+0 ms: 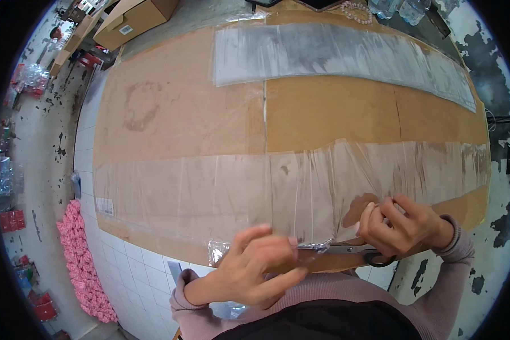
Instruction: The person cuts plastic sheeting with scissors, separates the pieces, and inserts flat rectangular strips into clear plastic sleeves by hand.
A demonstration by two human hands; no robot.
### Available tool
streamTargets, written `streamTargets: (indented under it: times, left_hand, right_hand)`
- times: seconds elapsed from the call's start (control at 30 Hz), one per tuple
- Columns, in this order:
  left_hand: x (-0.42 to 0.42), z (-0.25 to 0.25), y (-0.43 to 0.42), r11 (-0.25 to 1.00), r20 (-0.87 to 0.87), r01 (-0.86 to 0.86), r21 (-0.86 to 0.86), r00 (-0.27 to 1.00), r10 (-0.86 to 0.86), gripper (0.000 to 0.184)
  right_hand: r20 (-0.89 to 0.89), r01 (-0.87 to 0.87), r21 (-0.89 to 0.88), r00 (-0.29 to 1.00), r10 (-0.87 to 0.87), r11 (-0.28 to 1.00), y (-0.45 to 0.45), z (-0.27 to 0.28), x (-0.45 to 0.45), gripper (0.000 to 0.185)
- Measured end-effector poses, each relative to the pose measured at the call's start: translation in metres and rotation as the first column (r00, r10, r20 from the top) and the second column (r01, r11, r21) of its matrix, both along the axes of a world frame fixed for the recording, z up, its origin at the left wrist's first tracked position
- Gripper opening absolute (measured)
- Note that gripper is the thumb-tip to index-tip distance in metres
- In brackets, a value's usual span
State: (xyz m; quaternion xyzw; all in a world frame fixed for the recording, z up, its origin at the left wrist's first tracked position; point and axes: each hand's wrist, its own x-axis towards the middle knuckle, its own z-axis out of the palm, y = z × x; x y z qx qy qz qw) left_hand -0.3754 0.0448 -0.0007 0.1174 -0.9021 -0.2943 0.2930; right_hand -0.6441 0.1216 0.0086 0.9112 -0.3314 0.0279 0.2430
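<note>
Cardboard (181, 119) is covering the surface beside white tiles (131, 263). Black-handled metal scissors (355, 250) are lying along its near edge. Left hand (252, 266) is showing spread fingers; right hand (395, 226) is showing curled ones, grip undeterminable.

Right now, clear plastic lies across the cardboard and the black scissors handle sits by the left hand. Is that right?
Not quite: the head view shows the black scissors handle by the right hand, not the left hand. Clear plastic does lie across the cardboard.
</note>
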Motion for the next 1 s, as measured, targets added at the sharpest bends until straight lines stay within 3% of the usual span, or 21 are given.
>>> streamTargets:
  times: [0.1, 0.13, 0.2, 0.33, 0.37, 0.5, 0.63, 0.73, 0.8, 0.83, 0.9, 0.93, 1.0]
  left_hand:
    - [-0.012, -0.019, 0.003, 0.86, 0.117, -0.075, -0.505, 0.981, 0.154, 0.009]
    - [-0.013, -0.025, 0.005, 0.82, 0.09, -0.078, -0.567, 0.984, 0.156, 0.011]
    - [-0.012, -0.034, 0.009, 0.726, 0.039, -0.087, -0.682, 0.987, 0.155, 0.015]
    - [-0.011, -0.037, 0.008, 0.716, -0.004, -0.108, -0.69, 0.989, 0.146, 0.021]
    - [-0.011, -0.038, 0.008, 0.705, -0.001, -0.1, -0.703, 0.99, 0.14, 0.023]
    - [-0.011, -0.044, 0.009, 0.677, -0.012, -0.092, -0.73, 0.992, 0.123, 0.029]
    - [-0.014, -0.046, 0.012, 0.692, -0.004, -0.083, -0.717, 0.993, 0.116, 0.033]
    - [-0.016, -0.049, 0.015, 0.701, 0.011, -0.066, -0.71, 0.994, 0.105, 0.033]
    - [-0.02, -0.049, 0.017, 0.692, 0.031, -0.047, -0.721, 0.995, 0.1, 0.035]
    - [-0.022, -0.048, 0.019, 0.687, 0.044, -0.037, -0.726, 0.994, 0.101, 0.036]
    - [-0.03, -0.043, 0.024, 0.694, 0.062, -0.035, -0.719, 0.992, 0.114, 0.039]
    - [-0.035, -0.038, 0.029, 0.706, 0.071, -0.038, -0.707, 0.99, 0.124, 0.04]
    - [-0.046, -0.038, 0.038, 0.724, 0.059, -0.053, -0.687, 0.99, 0.128, 0.043]
  right_hand:
    - [-0.025, 0.073, -0.037, 0.997, -0.074, 0.997, 0.012, -0.006, 0.0, 0.013]
    - [-0.025, 0.104, -0.045, 0.994, -0.105, 0.994, 0.017, -0.009, 0.001, 0.014]
    - [0.138, 0.139, 0.018, 0.98, -0.14, 0.99, 0.031, -0.01, 0.007, 0.016]
    - [0.252, 0.21, 0.31, 0.922, -0.293, 0.927, 0.079, -0.018, 0.024, 0.026]
    - [0.13, 0.313, 0.465, 0.901, -0.414, 0.828, 0.088, -0.012, 0.026, 0.035]
    - [0.207, 0.477, 0.578, 0.699, -0.684, 0.662, 0.121, -0.015, 0.034, 0.05]
    - [0.077, 0.597, 0.678, 0.523, -0.849, 0.429, 0.137, -0.002, 0.045, 0.059]
    - [0.039, 0.435, 0.878, 0.352, -0.935, 0.2, 0.157, 0.003, 0.047, 0.064]
    - [0.116, -0.023, 0.993, 0.071, -0.991, 0.115, 0.178, -0.008, 0.042, 0.064]
    - [0.085, -0.273, 0.956, -0.101, -0.991, 0.11, 0.189, -0.019, 0.043, 0.063]
    - [-0.11, -0.712, 0.671, -0.371, -0.922, 0.207, 0.196, -0.023, 0.057, 0.063]
    - [-0.02, -0.743, 0.552, -0.466, -0.885, 0.379, 0.198, -0.033, 0.072, 0.067]
    - [0.121, -0.72, 0.512, -0.478, -0.87, 0.467, 0.204, -0.056, 0.091, 0.069]
